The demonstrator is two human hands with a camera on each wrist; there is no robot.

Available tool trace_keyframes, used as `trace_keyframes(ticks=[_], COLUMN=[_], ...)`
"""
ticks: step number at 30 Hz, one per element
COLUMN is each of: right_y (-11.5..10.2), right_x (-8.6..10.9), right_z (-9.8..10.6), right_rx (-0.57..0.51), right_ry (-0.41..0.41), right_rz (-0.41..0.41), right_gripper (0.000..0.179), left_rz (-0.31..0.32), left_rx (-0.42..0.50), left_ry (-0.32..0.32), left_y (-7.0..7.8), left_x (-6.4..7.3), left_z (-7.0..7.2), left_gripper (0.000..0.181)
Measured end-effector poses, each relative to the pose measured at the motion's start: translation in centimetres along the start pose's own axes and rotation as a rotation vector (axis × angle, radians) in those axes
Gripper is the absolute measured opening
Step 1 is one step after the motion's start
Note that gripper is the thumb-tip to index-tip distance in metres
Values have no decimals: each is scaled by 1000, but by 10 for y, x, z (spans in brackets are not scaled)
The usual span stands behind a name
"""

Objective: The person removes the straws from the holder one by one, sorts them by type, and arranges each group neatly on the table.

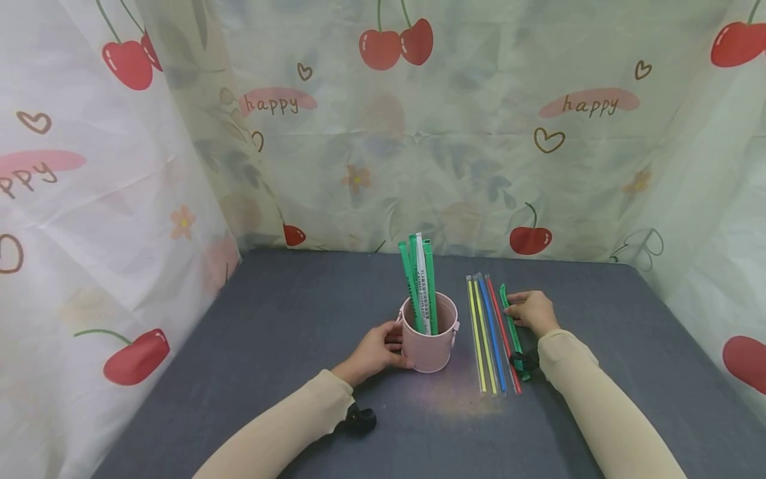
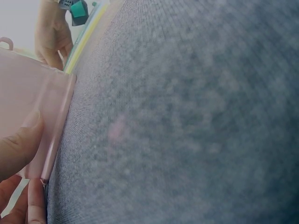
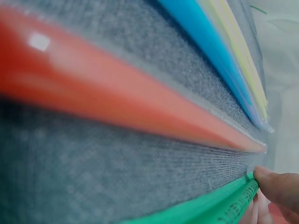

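Observation:
A small pink bucket (image 1: pixel 426 349) stands upright on the table, with several green-wrapped straws (image 1: pixel 409 279) and a white-wrapped one (image 1: pixel 422 286) upright in it. My left hand (image 1: pixel 378 349) grips the bucket's left side low down; in the left wrist view the thumb (image 2: pixel 21 144) presses its wall and the fingertips curl round near the base. Further right, my right hand (image 1: pixel 534 311) pinches the upper end of a green-wrapped straw (image 1: pixel 512 326) with printing on it. The right wrist view shows the thumb (image 3: pixel 279 186) on that end, other fingers partly hidden behind it.
Left of the green straw lie a red straw (image 1: pixel 501 319), a blue straw (image 1: pixel 492 332) and two yellow straws (image 1: pixel 477 339) in clear wrappers, roughly side by side. The dark grey table (image 1: pixel 287 313) is bordered by a printed cloth (image 1: pixel 419 179) at the back and sides.

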State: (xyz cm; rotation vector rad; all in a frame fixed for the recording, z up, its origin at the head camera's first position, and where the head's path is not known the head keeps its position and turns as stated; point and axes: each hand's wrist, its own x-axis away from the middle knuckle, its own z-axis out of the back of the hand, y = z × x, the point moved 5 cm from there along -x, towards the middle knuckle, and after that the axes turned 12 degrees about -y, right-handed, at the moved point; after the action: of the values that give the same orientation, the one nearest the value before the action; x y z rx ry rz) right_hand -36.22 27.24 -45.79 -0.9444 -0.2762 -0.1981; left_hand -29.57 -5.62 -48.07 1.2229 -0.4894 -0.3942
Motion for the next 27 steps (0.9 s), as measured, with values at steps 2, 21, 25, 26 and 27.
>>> trace_keyframes(ticks=[2,21,25,26,27], right_y=[0,5,7,8,8], right_x=[0,-1,-2,-2,-2], right_z=[0,1,2,2,2], right_rx=[9,32,11,5,-3], right_ry=[2,-14,-21,-23,-25], right_rz=[-4,-7,-10,-11,-12], right_gripper=[41,41,42,42,42], left_rz=[-4,-3,0,3,1], left_rx=[7,-3,-8,-8,-12], left_ry=[0,-3,-4,-3,-4], left_y=[1,-2,-1,-1,-1], left_x=[0,-1,-1,-1,-1], left_z=[0,0,0,0,0], left_gripper=[73,73,73,73,74])
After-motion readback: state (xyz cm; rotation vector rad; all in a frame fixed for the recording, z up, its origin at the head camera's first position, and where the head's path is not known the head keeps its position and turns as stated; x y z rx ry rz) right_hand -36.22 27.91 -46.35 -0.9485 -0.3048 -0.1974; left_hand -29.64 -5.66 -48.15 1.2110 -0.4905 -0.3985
